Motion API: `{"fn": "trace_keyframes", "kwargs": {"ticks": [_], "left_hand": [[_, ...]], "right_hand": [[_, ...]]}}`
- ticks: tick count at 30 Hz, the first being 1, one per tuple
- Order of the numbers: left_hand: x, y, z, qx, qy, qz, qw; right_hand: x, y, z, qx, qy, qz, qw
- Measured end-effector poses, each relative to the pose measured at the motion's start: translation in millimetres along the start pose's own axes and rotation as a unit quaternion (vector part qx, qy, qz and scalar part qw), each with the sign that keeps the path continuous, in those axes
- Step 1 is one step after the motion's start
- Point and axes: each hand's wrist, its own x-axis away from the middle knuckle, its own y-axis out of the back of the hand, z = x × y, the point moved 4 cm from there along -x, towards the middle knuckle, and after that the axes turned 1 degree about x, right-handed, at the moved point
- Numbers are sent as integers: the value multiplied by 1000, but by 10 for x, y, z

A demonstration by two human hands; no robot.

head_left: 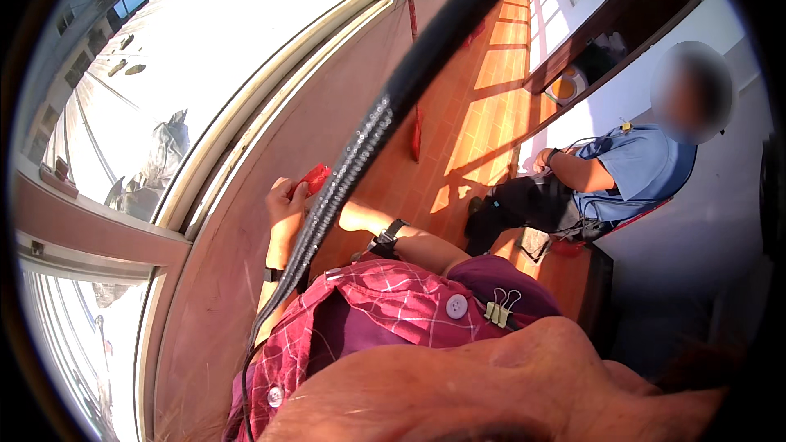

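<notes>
My left hand (285, 206) is raised beside the pinkish wall under the window, a dark band on its wrist. Its fingers are closed on a small red piece (315, 178) that looks thin and shiny; its exact kind does not show. My right hand (350, 216) is just to the right, close to the left one, with a black watch (390, 235) on the wrist. A thick black cable (360, 143) crosses in front and hides the right fingers, so I cannot see whether they touch the red piece.
A large window (237, 102) curves along the left. At right, a person (647, 168) in a blue shirt sits, hands together. Sunlight falls on the orange tiled floor (458, 147). A narrow red strip (416, 135) is near the wall; a doorway (626, 20) lies beyond.
</notes>
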Motion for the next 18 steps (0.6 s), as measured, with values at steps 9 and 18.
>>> {"fn": "trace_keyframes", "kwargs": {"ticks": [9, 18], "left_hand": [[82, 663, -48, -76, -21, -85, 993], [286, 803, 378, -126, 39, -155, 979]], "right_hand": [[-110, 741, -47, -15, -1, -96, 995], [88, 1868, -7, -211, -74, -235, 946]]}}
